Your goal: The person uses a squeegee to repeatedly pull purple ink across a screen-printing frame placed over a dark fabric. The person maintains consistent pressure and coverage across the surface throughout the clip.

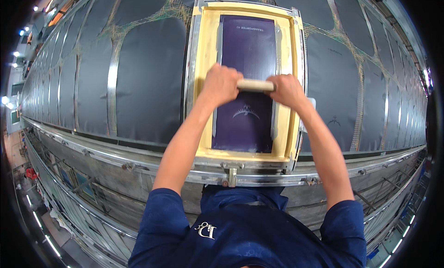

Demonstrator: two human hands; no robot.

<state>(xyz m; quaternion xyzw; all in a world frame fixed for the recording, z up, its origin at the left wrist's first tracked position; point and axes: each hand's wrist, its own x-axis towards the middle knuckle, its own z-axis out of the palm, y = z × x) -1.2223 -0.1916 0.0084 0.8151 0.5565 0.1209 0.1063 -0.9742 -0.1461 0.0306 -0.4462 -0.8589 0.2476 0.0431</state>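
Head-worn fisheye view, facing down
Looks steeply down, close above the navy shirt [263, 226], outward over the yellow-bordered frame [249, 156], sweeping the long table [150, 83] far left and right.

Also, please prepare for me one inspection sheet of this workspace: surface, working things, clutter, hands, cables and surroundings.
Surface: dark sheets side by side, shiny strips between some; metal rail along the near edge.
Job's things: yellow-edged frame around a dark purple panel with pale markings; pale bar crosswise over the panel.
Clutter: small red item at far left, too small to identify.
Hands: left hand closed on the bar's left end, right hand on its right end.
Cables: nothing seen.
Surroundings: bright tube lights at the lower left; outer rim dark.
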